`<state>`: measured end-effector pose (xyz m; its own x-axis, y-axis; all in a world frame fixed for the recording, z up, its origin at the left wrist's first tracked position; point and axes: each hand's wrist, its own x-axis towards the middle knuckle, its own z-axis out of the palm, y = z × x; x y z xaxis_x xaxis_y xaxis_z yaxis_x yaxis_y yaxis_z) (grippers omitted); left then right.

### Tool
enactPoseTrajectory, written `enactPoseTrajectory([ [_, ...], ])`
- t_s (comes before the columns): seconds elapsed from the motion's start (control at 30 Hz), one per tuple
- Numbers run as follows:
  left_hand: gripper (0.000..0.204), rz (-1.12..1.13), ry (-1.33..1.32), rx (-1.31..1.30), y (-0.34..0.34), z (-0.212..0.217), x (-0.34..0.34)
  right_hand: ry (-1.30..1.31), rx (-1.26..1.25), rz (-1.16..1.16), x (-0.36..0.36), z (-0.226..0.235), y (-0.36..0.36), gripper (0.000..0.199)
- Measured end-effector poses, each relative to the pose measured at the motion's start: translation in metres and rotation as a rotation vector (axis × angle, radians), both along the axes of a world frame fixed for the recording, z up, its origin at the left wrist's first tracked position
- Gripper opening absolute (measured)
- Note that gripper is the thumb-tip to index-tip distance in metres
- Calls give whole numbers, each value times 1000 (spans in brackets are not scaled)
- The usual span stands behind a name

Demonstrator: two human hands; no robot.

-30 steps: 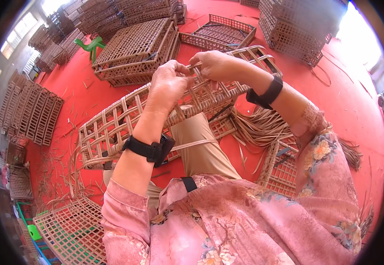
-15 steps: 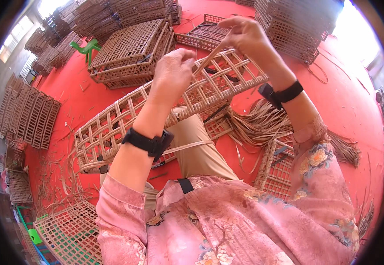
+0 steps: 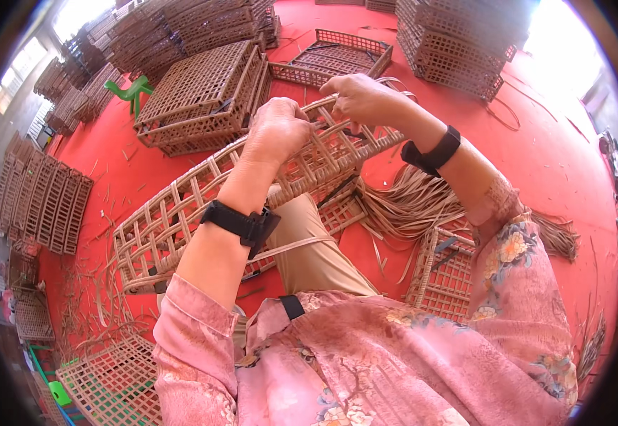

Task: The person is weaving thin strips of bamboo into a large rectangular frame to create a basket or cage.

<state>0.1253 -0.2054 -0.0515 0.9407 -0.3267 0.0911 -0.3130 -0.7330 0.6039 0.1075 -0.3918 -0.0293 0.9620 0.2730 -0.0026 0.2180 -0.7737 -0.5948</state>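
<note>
A long woven rattan frame (image 3: 181,206), with an open lattice side and a wrapped rim, lies slantwise across my lap. My left hand (image 3: 278,129) is closed on its upper rim, the fingertips hidden behind the knuckles. Just right of it, my right hand (image 3: 365,101) is bent over the same rim with fingers curled together. A thin rattan strip (image 3: 398,84) loops out beside the right hand; the fingers hide where they pinch it. Another flat strip (image 3: 302,246) crosses my trouser leg.
A bundle of loose strips (image 3: 412,202) lies on the red floor to the right, near a small woven tray (image 3: 447,273). Ahead stand a large woven box (image 3: 199,89), a flat tray (image 3: 341,53), a green stool (image 3: 133,91) and tall stacks (image 3: 451,50). A woven panel (image 3: 113,373) lies lower left.
My right hand has come down and left from above the frame to its rim, and the strip drawn taut between my hands no longer shows there. My left hand stays at the rim.
</note>
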Motion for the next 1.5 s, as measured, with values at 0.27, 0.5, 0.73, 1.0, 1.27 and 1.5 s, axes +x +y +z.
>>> enactPoseTrajectory([
  [0.27, 24, -42, 168, -97, -8, -4, 11, 23, 145, -44, 13, -20, -1, 49],
  [0.5, 23, -78, 7, -18, -20, 0, 5, -147, 296, -86, 11, -19, -17, 40],
  [0.73, 22, -191, 74, -418, -50, 12, 13, -592, 191, -221, 1, 4, -59, 41],
  [1.0, 18, -93, 171, -344, -67, 13, 23, -223, 234, -184, 2, -10, -63, 39],
  [1.27, 24, -90, 68, -40, -72, 5, 38, -116, -298, -39, 21, -8, -50, 42],
  [1.5, 28, -149, 192, -172, -72, -17, 54, 37, 40, -92, 23, -18, -54, 46],
])
